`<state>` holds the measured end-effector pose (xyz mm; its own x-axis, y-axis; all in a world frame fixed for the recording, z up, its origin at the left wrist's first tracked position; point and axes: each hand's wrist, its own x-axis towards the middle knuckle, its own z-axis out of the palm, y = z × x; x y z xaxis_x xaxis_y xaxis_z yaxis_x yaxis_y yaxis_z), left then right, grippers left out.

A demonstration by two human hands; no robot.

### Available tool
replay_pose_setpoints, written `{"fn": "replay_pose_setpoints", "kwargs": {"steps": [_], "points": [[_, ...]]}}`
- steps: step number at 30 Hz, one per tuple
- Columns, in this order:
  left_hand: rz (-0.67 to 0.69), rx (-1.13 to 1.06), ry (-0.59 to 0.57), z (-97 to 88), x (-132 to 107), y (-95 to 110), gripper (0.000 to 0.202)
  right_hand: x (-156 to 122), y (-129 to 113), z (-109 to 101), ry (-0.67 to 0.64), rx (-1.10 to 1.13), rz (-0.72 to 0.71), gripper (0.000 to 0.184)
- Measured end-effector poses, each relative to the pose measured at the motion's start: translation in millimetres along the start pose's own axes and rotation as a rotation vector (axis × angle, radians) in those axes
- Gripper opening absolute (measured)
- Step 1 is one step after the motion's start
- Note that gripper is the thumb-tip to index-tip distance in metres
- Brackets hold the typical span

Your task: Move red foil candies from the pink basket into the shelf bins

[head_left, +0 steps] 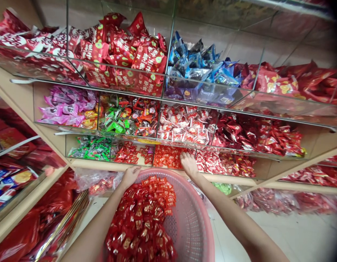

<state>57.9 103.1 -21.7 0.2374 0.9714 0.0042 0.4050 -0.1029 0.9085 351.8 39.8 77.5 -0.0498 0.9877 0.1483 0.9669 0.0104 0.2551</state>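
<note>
A pink plastic basket [194, 222] sits low in front of me, heaped with small red wrapped candies [142, 218]. My left hand [130, 175] grips the basket's far rim, fingers curled over it. My right hand [188, 163] reaches over the rim into the bottom clear shelf compartment, fingers down in a pile of matching red candies [168, 156]. Whether those fingers hold any candy is hidden.
Clear acrylic bins on wooden shelves hold sweets: green candies [90, 148] at lower left, pink packets [66, 107], blue packets [199, 67], red packets [121, 51] above. Plastic bags of red candy [99, 182] lie below the shelf. More shelving [18, 174] stands at left, white floor at lower right.
</note>
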Motion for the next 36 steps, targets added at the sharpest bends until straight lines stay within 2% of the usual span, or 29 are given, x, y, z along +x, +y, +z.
{"fn": "replay_pose_setpoints", "kwargs": {"steps": [2, 4, 7, 10, 13, 17, 20, 32, 36], "points": [[-0.001, -0.007, -0.003, -0.1, -0.5, 1.7, 0.035, -8.1, -1.2, -12.6, 0.072, 0.035, 0.002, 0.023], [0.006, -0.003, 0.004, -0.1, -1.0, 3.3, 0.034, -18.5, -5.7, -24.0, 0.155, 0.163, 0.016, 0.020], [0.016, 0.008, 0.020, -0.2, -1.9, 5.1, 0.032, -36.6, -18.8, -28.6, 0.230, 0.560, 0.024, 0.016], [0.021, 0.024, 0.020, -0.3, -2.5, 6.2, 0.033, -54.7, -35.6, -11.0, 0.149, 0.993, 0.043, 0.015], [0.025, 0.054, 0.014, -0.7, -3.0, 7.3, 0.035, -71.8, -50.0, 21.6, -0.019, 1.250, 0.100, 0.014], [0.017, 0.051, -0.001, -1.1, -4.0, 9.8, 0.036, -91.9, -59.9, 60.4, -0.220, 1.246, 0.212, 0.014], [0.000, 0.027, 0.000, -1.0, -4.5, 11.2, 0.034, -101.7, -63.7, 75.3, -0.315, 1.208, 0.259, 0.011], [0.017, 0.059, 0.003, -1.8, -5.7, 10.2, 0.034, -106.0, -81.2, 88.9, -0.495, 1.410, 0.385, 0.007], [0.015, 0.071, -0.013, -1.8, -6.3, 11.9, 0.037, -106.1, -84.9, 99.0, -0.509, 1.352, 0.405, 0.007]]}}
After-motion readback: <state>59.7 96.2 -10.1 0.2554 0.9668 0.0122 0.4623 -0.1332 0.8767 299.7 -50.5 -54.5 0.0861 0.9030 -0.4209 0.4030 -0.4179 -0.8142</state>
